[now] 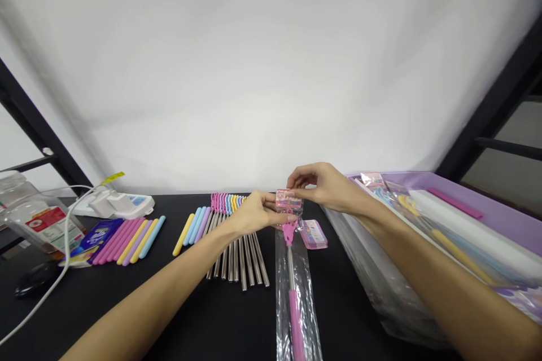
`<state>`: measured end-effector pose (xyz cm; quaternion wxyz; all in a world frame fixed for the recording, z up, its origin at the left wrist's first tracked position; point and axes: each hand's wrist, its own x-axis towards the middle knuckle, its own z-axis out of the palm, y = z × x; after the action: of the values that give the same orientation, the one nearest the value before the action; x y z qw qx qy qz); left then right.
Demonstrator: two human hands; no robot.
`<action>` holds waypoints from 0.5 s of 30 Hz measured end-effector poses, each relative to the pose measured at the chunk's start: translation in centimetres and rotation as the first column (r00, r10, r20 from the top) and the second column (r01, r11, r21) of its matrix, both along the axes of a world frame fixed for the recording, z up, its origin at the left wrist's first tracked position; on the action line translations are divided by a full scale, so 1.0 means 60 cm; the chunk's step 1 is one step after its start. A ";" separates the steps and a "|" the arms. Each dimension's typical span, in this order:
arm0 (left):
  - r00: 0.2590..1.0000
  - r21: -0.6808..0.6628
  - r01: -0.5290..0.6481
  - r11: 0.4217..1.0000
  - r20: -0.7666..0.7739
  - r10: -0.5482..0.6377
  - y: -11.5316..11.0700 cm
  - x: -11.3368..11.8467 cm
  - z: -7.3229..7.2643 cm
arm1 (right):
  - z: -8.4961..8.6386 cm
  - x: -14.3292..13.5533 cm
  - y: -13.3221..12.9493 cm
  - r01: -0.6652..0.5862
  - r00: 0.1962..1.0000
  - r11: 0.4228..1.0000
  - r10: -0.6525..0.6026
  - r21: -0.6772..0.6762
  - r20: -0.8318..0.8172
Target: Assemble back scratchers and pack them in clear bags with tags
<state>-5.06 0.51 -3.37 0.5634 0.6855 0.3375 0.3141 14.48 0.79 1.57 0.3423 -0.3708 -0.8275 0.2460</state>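
clear bag (282,304) w/ pink rod (296,316), card (288,201) btwn hands (254,213) (324,187)

Your black tabletop (237,321) carries metal rods (241,262), coloured tubes (139,242) (pink, yellow, purple, blue), a white power strip (143,203), a pink card pack (314,235) and a clear bag (282,293).

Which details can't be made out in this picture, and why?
Head view: end of the pink handle, cut off by the bottom edge.
Head view: print on the upper pink label, too small.
Head view: some metal rods, partly behind the left hand.
Head view: parts of the purple bin, behind the right forearm.
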 end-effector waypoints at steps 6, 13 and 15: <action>1.000 0.010 -0.002 1.000 0.013 0.002 0.001 0.001 -0.002 | -0.002 0.008 0.003 -0.009 1.000 0.997 0.008 -0.075 -0.018; 0.997 0.038 -0.029 0.999 0.073 0.026 -0.001 0.004 0.011 | 0.009 0.018 -0.002 0.125 0.988 0.989 -0.116 -0.076 0.106; 0.982 0.045 -0.143 0.989 0.129 0.136 0.004 0.010 0.019 | 0.016 0.020 -0.018 0.132 0.988 0.955 -0.106 -0.266 0.109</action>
<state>-4.46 0.77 -2.23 0.5415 0.6539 0.3399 0.4046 15.69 -0.32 2.55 0.2632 -0.4747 -0.7770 0.3188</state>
